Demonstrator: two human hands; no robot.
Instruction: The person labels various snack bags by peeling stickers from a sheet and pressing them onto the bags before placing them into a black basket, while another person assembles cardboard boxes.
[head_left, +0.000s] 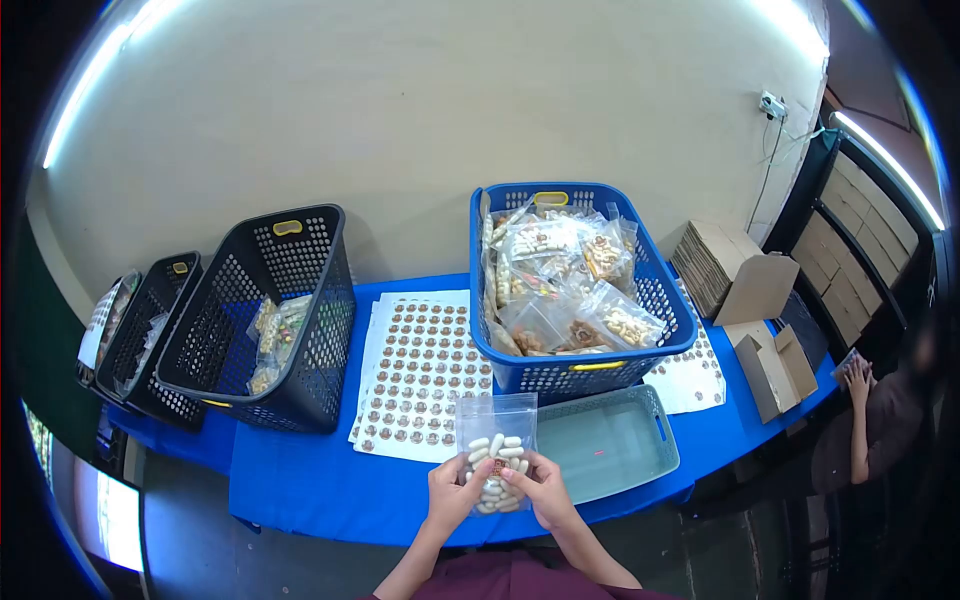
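Observation:
Between my two hands is a clear zip bag (497,430) of white capsules, held upright over the table's front edge. My left hand (455,490) grips its left side, thumb on the front. On the other side my right hand (541,488) pinches the bag, its thumb by a small round brown sticker (499,466) low on the front. Left of the bag lie sheets of round stickers (425,370). A grey-green tray (652,463) sits just behind and right of my right hand.
A blue basket (560,375) piled with filled bags (560,270) stands behind the tray. Dark baskets (325,345) stand at the left, one holding a few bags. Flat cardboard (705,265) and an open carton (772,375) are at the right, near another person's hand (857,380).

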